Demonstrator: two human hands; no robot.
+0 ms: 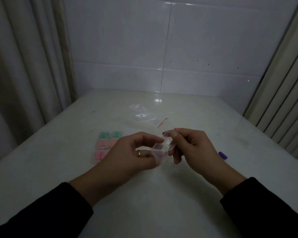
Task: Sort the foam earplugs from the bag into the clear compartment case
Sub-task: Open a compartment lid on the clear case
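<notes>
Holding a small clear plastic compartment case between them, the left hand and the right hand meet at the middle of the frame, above the glossy white table. Both hands pinch the thin, see-through case with curled fingers; whether its lid is open I cannot tell, because of blur. A gold ring sits on a left finger. Left of centre, partly hidden behind the left hand, lies a clear tray of soft green, pink and orange foam earplugs. A crumpled transparent plastic bag lies higher, beside a thin red strip. One purple foam earplug rests at the right. Dark sleeves are cut off below.
</notes>
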